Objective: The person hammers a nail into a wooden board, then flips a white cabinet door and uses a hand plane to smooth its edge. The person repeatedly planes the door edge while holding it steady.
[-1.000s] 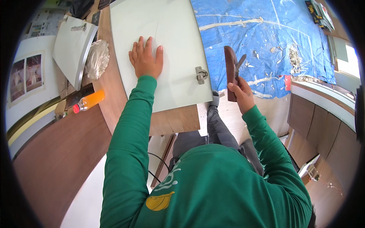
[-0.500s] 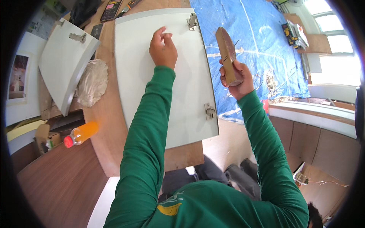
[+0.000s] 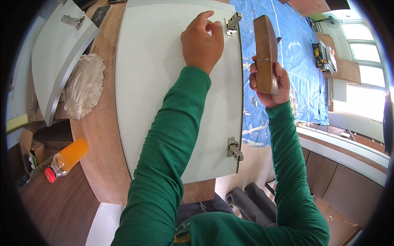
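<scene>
A white cabinet door with two metal hinges along its right edge lies on the wooden bench. Over its upper part is my left hand, back up. Its fingers are loosely bent, thumb and index tips apart, and nothing shows between them; whether it touches the panel I cannot tell. The upper hinge is just right of those fingers, the lower hinge far below. My right hand grips the near end of a wooden hand plane, held upright beyond the door's right edge, the blade slot facing me.
At the left another white panel with a hinge leans beside a crumpled pale cloth. An orange drink bottle lies near the bench edge. A blue tarp covers the floor on the right. A person's grey trouser legs show below.
My left hand has moved right toward the upper hinge. My right hand has shifted right with the plane and turned it so its slotted face shows. The view has shifted too.
</scene>
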`<state>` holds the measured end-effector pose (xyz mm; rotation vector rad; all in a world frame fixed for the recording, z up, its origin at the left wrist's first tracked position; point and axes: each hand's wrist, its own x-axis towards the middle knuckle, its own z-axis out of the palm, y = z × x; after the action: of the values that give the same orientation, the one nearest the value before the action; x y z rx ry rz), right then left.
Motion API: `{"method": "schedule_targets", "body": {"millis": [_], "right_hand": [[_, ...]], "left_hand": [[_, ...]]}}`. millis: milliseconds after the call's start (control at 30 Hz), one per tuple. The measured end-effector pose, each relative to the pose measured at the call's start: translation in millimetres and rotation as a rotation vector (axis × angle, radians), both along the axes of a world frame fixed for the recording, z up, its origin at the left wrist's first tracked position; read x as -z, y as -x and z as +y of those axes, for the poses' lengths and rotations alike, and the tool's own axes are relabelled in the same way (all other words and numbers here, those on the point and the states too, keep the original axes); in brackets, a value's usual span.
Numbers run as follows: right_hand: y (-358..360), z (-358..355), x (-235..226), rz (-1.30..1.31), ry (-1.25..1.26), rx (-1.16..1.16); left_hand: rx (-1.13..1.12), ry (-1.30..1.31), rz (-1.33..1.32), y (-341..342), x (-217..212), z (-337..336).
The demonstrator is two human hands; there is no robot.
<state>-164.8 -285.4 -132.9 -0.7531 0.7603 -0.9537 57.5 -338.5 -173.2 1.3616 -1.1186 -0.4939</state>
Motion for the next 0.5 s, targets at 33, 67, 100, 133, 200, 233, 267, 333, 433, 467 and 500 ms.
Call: {"method": "schedule_targets", "body": {"millis": [33, 67, 100, 133, 200, 233, 267, 333, 433, 467, 500], "right_hand": [[-1.8, 0.7, -2.5, 0.032, 0.031, -0.001], [-3.7, 1.4, -5.7, 0.066, 0.065, 0.000], [-5.2, -0.1, -8.4, 0.099, 0.100, 0.001], [-4.0, -4.0, -11.1, 0.170, 0.095, 0.010], [0.1, -13.5, -18.9, 0.311, 0.088, 0.032], [-2.6, -19.5, -21.2, 0.407, 0.102, 0.083], [-8.3, -26.4, -24.7, 0.504, 0.114, 0.138], [-14.0, -47.0, -20.8, 0.643, 0.165, 0.214], [-18.6, -82.3, -16.9, 0.927, 0.236, 0.172], [-28.2, -88.7, -17.7, 0.993, 0.294, 0.186], [-34.2, -96.6, -12.6, 1.012, 0.328, 0.179]], "left_hand": [[0.009, -0.021, 0.004, -0.9, -0.8, 0.5], [0.020, -0.039, 0.010, -1.2, -1.5, 0.1], [0.032, -0.057, 0.015, -1.5, -2.0, -0.1], [0.033, -0.054, 0.015, -1.8, -2.3, 0.2], [0.037, -0.046, 0.014, -0.4, -2.7, 0.1], [0.045, -0.049, 0.007, -0.3, -2.7, -0.1], [0.056, -0.053, 0.000, 1.1, -3.4, -0.4], [0.067, -0.052, -0.029, 1.9, -3.5, -0.9], [0.078, -0.053, -0.136, 3.7, -1.9, 0.3], [0.085, -0.058, -0.199, 4.3, -3.7, 1.5], [0.089, -0.062, -0.265, 3.0, -3.9, 2.7]]}}
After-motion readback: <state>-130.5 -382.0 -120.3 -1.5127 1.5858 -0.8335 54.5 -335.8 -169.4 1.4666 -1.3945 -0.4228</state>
